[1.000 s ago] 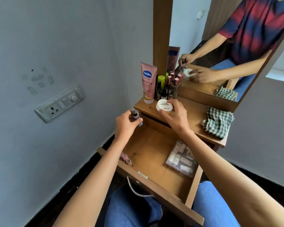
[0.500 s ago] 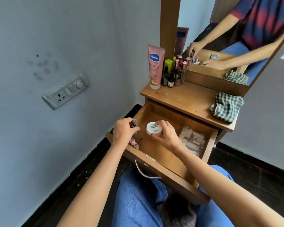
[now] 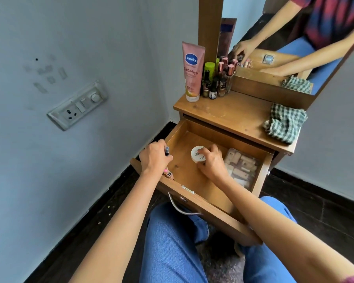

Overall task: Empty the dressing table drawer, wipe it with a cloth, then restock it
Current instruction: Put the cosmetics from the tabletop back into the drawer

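Observation:
The wooden drawer of the dressing table stands pulled out over my lap. My right hand grips a round white jar low inside the drawer, near its middle. My left hand holds a small dark bottle upright over the drawer's left wall. Two small bottles with pink caps lie in the drawer's front left corner. A clear pouch of small tubes lies in the right part of the drawer. A green checked cloth sits crumpled on the tabletop's right side.
A pink Vaseline tube and several small bottles stand at the tabletop's back left, against the mirror. The wall with a switch plate is close on the left. My knees in blue jeans are under the drawer front.
Both hands came down from the tabletop edge into the drawer, carrying the white jar and the small bottle. The view tilted down.

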The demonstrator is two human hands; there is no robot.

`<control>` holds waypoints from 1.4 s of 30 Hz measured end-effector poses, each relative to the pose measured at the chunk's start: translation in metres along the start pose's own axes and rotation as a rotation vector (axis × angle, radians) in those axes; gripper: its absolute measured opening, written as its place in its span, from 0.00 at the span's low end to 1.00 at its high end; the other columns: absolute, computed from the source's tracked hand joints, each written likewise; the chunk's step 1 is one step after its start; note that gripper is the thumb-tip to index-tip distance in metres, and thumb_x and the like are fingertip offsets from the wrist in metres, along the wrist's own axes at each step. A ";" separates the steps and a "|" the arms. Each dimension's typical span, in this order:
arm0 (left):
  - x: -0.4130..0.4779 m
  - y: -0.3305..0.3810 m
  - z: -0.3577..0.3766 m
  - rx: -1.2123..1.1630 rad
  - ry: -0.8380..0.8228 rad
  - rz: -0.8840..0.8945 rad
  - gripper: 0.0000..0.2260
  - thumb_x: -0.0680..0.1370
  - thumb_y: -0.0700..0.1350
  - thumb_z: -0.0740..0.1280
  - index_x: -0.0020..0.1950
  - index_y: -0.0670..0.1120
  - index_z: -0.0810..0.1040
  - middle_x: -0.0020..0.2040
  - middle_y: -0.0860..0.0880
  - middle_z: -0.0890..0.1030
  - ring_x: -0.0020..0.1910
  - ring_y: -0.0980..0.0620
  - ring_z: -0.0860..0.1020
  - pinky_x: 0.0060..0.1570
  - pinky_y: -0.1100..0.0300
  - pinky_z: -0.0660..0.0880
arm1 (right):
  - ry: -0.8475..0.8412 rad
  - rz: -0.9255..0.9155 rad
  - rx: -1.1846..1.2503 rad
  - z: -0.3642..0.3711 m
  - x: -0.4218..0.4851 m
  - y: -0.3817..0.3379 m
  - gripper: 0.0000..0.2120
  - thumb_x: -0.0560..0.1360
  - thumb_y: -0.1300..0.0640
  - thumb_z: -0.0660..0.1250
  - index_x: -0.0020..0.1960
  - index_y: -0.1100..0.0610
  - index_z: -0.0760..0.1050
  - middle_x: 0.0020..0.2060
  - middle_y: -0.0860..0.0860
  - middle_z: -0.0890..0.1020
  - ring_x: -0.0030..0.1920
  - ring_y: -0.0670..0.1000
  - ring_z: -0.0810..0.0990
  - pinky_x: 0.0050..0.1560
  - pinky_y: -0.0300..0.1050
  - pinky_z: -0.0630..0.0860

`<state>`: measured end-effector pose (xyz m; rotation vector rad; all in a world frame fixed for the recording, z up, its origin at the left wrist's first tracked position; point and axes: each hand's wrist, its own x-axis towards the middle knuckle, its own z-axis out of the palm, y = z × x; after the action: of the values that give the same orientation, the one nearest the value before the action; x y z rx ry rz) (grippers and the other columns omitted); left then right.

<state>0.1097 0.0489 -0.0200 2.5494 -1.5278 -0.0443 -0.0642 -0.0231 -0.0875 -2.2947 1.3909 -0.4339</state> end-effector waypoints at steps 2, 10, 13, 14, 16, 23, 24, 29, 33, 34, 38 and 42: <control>0.000 0.001 0.000 0.045 -0.007 0.016 0.16 0.73 0.55 0.71 0.55 0.48 0.77 0.49 0.48 0.82 0.47 0.49 0.81 0.35 0.61 0.70 | 0.031 0.011 -0.031 -0.004 0.002 0.004 0.19 0.75 0.67 0.64 0.65 0.58 0.73 0.61 0.58 0.70 0.60 0.60 0.70 0.58 0.52 0.74; 0.002 0.001 0.003 0.118 -0.027 0.009 0.13 0.73 0.55 0.72 0.50 0.48 0.79 0.44 0.47 0.83 0.44 0.49 0.81 0.39 0.57 0.78 | 0.022 0.008 -0.036 -0.015 0.007 0.013 0.20 0.75 0.54 0.69 0.65 0.60 0.74 0.61 0.58 0.74 0.61 0.59 0.71 0.59 0.54 0.74; 0.003 0.000 0.003 0.108 0.002 0.018 0.14 0.72 0.55 0.73 0.51 0.48 0.78 0.46 0.48 0.82 0.45 0.49 0.81 0.41 0.56 0.78 | 0.000 -0.008 -0.064 -0.017 0.012 0.008 0.20 0.75 0.54 0.69 0.65 0.60 0.74 0.62 0.57 0.75 0.62 0.58 0.71 0.59 0.53 0.74; 0.003 0.000 0.003 0.101 0.011 0.023 0.14 0.72 0.54 0.73 0.52 0.47 0.78 0.47 0.47 0.82 0.46 0.49 0.80 0.42 0.56 0.78 | -0.006 -0.018 -0.066 -0.017 0.014 0.008 0.18 0.75 0.57 0.68 0.64 0.59 0.74 0.62 0.56 0.76 0.62 0.58 0.71 0.59 0.52 0.74; 0.003 -0.001 0.004 0.084 0.026 0.037 0.15 0.72 0.53 0.73 0.52 0.47 0.78 0.49 0.47 0.81 0.47 0.49 0.80 0.44 0.55 0.78 | -0.008 -0.040 -0.081 -0.016 0.018 0.007 0.15 0.76 0.64 0.65 0.61 0.59 0.76 0.62 0.56 0.78 0.62 0.57 0.71 0.59 0.51 0.73; 0.004 -0.003 0.008 0.038 0.075 0.073 0.17 0.72 0.54 0.73 0.55 0.47 0.76 0.52 0.46 0.79 0.50 0.49 0.79 0.46 0.57 0.78 | 0.038 -0.035 -0.117 -0.019 0.024 0.011 0.12 0.74 0.67 0.64 0.57 0.62 0.78 0.57 0.58 0.80 0.58 0.59 0.74 0.50 0.51 0.76; 0.004 -0.003 0.008 0.032 0.084 0.075 0.17 0.72 0.54 0.73 0.56 0.47 0.76 0.53 0.46 0.79 0.51 0.49 0.78 0.46 0.57 0.77 | 0.047 -0.036 -0.112 -0.019 0.024 0.011 0.11 0.74 0.64 0.65 0.56 0.63 0.77 0.56 0.59 0.80 0.57 0.59 0.75 0.50 0.50 0.76; 0.003 -0.003 0.007 0.009 0.088 0.075 0.18 0.73 0.55 0.72 0.57 0.47 0.75 0.55 0.46 0.79 0.52 0.48 0.78 0.45 0.58 0.76 | 0.038 -0.006 -0.097 -0.023 0.028 0.007 0.10 0.76 0.59 0.66 0.55 0.63 0.76 0.54 0.60 0.80 0.55 0.59 0.77 0.49 0.49 0.76; 0.003 -0.003 0.004 -0.011 0.070 0.060 0.17 0.73 0.55 0.71 0.57 0.48 0.75 0.55 0.47 0.79 0.53 0.49 0.77 0.47 0.58 0.75 | 0.033 0.004 -0.100 -0.023 0.027 0.006 0.08 0.76 0.60 0.65 0.54 0.62 0.75 0.53 0.61 0.79 0.54 0.60 0.77 0.47 0.49 0.76; 0.003 -0.002 0.004 -0.019 0.068 0.056 0.17 0.73 0.55 0.71 0.57 0.48 0.75 0.55 0.47 0.79 0.53 0.49 0.77 0.47 0.58 0.75 | 0.030 0.000 -0.102 -0.023 0.027 0.006 0.09 0.76 0.60 0.65 0.54 0.62 0.75 0.54 0.60 0.79 0.54 0.60 0.77 0.48 0.50 0.76; 0.003 -0.001 0.001 -0.072 0.076 0.039 0.16 0.74 0.56 0.69 0.56 0.48 0.75 0.53 0.48 0.80 0.52 0.50 0.77 0.46 0.58 0.75 | -0.003 0.005 -0.121 -0.027 0.026 0.006 0.12 0.75 0.61 0.64 0.58 0.62 0.74 0.56 0.60 0.78 0.56 0.60 0.77 0.50 0.50 0.77; 0.006 0.005 -0.005 -0.122 0.110 0.043 0.16 0.75 0.56 0.68 0.56 0.48 0.75 0.53 0.48 0.80 0.51 0.50 0.78 0.45 0.58 0.76 | 0.078 -0.108 -0.093 -0.036 0.019 -0.002 0.12 0.76 0.63 0.63 0.58 0.63 0.73 0.55 0.59 0.78 0.56 0.59 0.74 0.50 0.50 0.75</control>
<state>0.1087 0.0416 -0.0143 2.3823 -1.4910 0.0083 -0.0715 -0.0460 -0.0543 -2.4612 1.3546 -0.5068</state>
